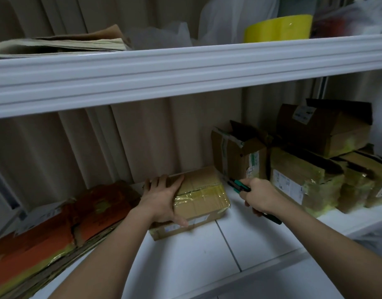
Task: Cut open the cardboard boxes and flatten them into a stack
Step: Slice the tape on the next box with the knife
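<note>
My left hand [162, 199] flat on taped box [198, 197], right hand [261, 197] gripping green cutter [239, 186], opened boxes [242, 152] right, white shelf [207, 255] free in front.

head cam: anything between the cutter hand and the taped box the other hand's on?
Nothing: bare white shelf separates the right hand with its green cutter from the taped box, in the head view.

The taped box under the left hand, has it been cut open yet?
No: yellowish tape still seals the taped box under the left hand.
</note>
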